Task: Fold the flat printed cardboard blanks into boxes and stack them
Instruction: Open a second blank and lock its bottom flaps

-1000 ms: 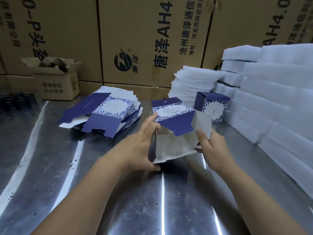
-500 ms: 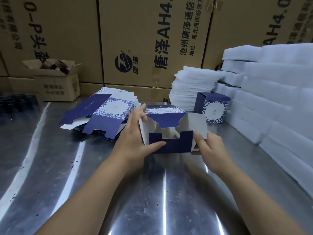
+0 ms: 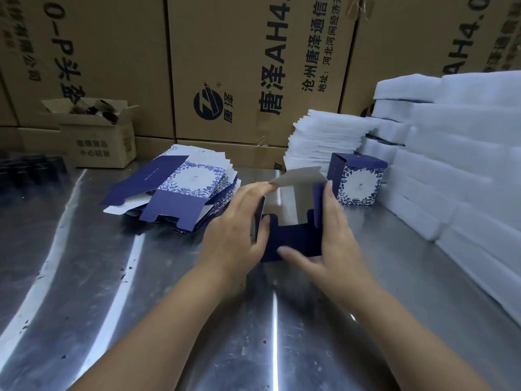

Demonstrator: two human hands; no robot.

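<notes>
Now squared up, the half-formed box is held just over the bench at centre, its open end and grey interior toward the wearer; a second ago it was a partly opened blank with its printed face showing. The left hand grips the left wall, fingers at the raised grey flap. The right hand grips the right wall, its thumb across the notched navy flap. Judgement: the end flaps are being closed and are not yet locked. One finished box stands to the right, and the flat blanks lie to the left.
</notes>
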